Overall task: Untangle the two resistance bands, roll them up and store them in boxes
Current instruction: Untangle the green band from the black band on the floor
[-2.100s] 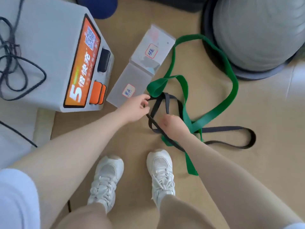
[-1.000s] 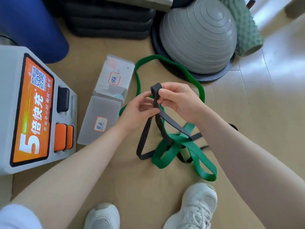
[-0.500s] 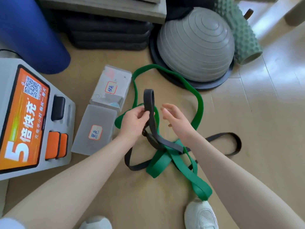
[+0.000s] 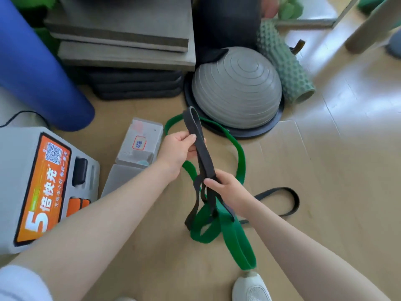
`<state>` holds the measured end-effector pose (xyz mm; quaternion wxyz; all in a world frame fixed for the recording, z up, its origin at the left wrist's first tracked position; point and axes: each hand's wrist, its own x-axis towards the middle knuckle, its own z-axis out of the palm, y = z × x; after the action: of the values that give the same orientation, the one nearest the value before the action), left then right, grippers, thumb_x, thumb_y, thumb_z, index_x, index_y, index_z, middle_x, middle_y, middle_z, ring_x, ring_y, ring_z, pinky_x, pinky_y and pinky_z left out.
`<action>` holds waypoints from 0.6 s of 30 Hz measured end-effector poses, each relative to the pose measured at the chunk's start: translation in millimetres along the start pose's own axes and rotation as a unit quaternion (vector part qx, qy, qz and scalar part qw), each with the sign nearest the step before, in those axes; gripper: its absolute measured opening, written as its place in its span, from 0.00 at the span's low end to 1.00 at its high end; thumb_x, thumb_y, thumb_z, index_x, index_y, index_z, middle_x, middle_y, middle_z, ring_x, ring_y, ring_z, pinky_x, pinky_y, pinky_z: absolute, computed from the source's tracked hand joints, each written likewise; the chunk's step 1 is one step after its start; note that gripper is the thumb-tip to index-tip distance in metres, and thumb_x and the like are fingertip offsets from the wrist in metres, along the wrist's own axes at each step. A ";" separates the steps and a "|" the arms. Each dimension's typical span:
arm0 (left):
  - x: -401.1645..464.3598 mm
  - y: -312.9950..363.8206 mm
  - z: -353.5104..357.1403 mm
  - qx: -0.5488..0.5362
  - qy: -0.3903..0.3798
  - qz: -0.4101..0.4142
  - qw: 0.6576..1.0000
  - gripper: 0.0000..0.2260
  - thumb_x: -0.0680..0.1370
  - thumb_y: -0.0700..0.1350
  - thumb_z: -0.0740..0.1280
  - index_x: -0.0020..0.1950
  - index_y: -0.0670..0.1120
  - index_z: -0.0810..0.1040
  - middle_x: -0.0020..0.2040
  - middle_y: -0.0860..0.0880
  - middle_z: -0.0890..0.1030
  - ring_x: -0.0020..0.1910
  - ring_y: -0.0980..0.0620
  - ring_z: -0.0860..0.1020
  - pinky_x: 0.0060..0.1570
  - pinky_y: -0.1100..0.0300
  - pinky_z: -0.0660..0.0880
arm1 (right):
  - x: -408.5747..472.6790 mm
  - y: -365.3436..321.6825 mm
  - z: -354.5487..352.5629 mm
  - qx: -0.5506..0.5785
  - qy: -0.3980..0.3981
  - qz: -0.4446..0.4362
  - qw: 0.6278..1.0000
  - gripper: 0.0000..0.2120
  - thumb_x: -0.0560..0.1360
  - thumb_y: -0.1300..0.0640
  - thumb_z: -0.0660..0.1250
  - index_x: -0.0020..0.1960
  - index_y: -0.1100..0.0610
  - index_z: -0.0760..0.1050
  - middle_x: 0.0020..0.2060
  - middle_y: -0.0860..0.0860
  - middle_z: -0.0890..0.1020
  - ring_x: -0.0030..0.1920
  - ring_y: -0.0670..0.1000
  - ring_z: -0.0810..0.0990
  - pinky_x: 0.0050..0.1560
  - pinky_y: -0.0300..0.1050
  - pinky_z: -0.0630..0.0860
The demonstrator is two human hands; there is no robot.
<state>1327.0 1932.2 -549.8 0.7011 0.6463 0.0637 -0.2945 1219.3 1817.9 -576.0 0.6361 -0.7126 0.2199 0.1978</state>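
My left hand (image 4: 180, 148) pinches the doubled black band (image 4: 200, 153) just under its raised loop, and my right hand (image 4: 225, 187) grips the same strands lower down, right above the knot. Below my hands the black band threads through the green band (image 4: 230, 235), which sprawls across the floor (image 4: 325, 170), its far loop reaching toward the grey dome (image 4: 236, 90); another black loop lies at the right. The two boxes (image 4: 138, 146) sit left of my hands. If I pull straight up, I judge the crossing could cinch tighter, or drag the green band along and tangle it again.
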 end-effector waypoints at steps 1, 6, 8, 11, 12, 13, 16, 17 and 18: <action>2.9 10.4 0.7 -0.014 0.011 -0.008 1.000 0.08 0.80 0.40 0.59 0.47 0.44 0.78 0.46 0.45 0.82 0.49 0.46 0.80 0.52 0.56 0.78 | -3.6 -12.6 -7.3 0.014 0.005 -0.010 1.000 0.06 0.78 0.60 0.62 0.50 0.54 0.77 0.43 0.50 0.81 0.43 0.48 0.79 0.46 0.40 0.77; -14.7 31.3 1.3 0.076 -0.062 -0.068 0.993 0.21 0.81 0.58 0.51 0.59 0.47 0.76 0.52 0.49 0.82 0.54 0.51 0.79 0.58 0.55 0.73 | -6.2 -70.2 -28.8 0.110 0.070 -0.028 0.991 0.05 0.76 0.58 0.65 0.51 0.55 0.77 0.44 0.52 0.83 0.45 0.50 0.81 0.54 0.51 0.76; -28.0 28.9 5.0 0.051 -0.090 -0.042 0.994 0.18 0.82 0.55 0.49 0.56 0.50 0.76 0.52 0.52 0.81 0.54 0.54 0.79 0.57 0.58 0.73 | 0.7 -88.6 -32.0 0.137 0.114 -0.034 0.983 0.06 0.75 0.56 0.67 0.51 0.55 0.78 0.44 0.52 0.84 0.45 0.51 0.81 0.53 0.50 0.76; -30.3 15.2 8.5 0.074 -0.076 0.032 0.994 0.09 0.81 0.49 0.57 0.57 0.52 0.74 0.56 0.53 0.79 0.58 0.55 0.77 0.60 0.60 0.72 | 13.2 -93.1 -25.5 0.171 0.141 -0.024 0.975 0.08 0.73 0.57 0.69 0.51 0.57 0.77 0.43 0.52 0.82 0.42 0.52 0.81 0.49 0.50 0.77; -27.2 7.2 6.9 0.099 -0.055 0.050 0.992 0.06 0.79 0.48 0.61 0.56 0.53 0.74 0.57 0.54 0.78 0.59 0.56 0.76 0.61 0.60 0.71 | 16.7 -87.5 -21.4 0.176 0.133 -0.010 0.975 0.09 0.72 0.57 0.70 0.51 0.57 0.77 0.43 0.52 0.83 0.42 0.53 0.81 0.49 0.50 0.79; -25.6 -1.1 4.8 0.129 -0.033 0.057 0.989 0.06 0.77 0.47 0.65 0.54 0.54 0.74 0.56 0.57 0.77 0.59 0.57 0.75 0.61 0.60 0.70 | 18.8 -80.4 -17.9 0.180 0.121 0.006 0.976 0.09 0.72 0.58 0.70 0.52 0.57 0.78 0.44 0.54 0.83 0.43 0.53 0.82 0.50 0.50 0.79; -25.3 -27.6 -3.3 0.196 0.002 0.047 0.979 0.13 0.73 0.45 0.70 0.55 0.51 0.72 0.52 0.59 0.77 0.55 0.60 0.76 0.56 0.62 0.73 | 23.1 -59.1 -15.0 0.210 0.082 0.049 0.973 0.10 0.75 0.58 0.67 0.54 0.61 0.78 0.45 0.56 0.84 0.43 0.53 0.83 0.47 0.45 0.80; -26.6 -33.7 -4.2 0.222 0.006 0.056 0.973 0.15 0.73 0.45 0.71 0.56 0.51 0.71 0.52 0.59 0.77 0.55 0.59 0.76 0.55 0.62 0.72 | 24.1 -54.4 -15.3 0.224 0.069 0.055 0.970 0.10 0.76 0.58 0.66 0.55 0.62 0.77 0.44 0.55 0.84 0.41 0.51 0.83 0.44 0.43 0.79; -26.2 -39.0 -5.1 0.251 0.011 0.068 0.966 0.16 0.72 0.44 0.72 0.56 0.51 0.70 0.52 0.58 0.77 0.55 0.59 0.75 0.55 0.63 0.70 | 25.9 -50.5 -15.8 0.229 0.059 0.056 0.970 0.11 0.76 0.58 0.66 0.55 0.62 0.77 0.43 0.54 0.84 0.40 0.50 0.83 0.42 0.41 0.78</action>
<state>1287.8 1946.0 -572.1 0.5343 0.8073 -0.0489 -0.2457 1269.2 1805.4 -547.4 0.7561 -0.5450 0.3360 0.1353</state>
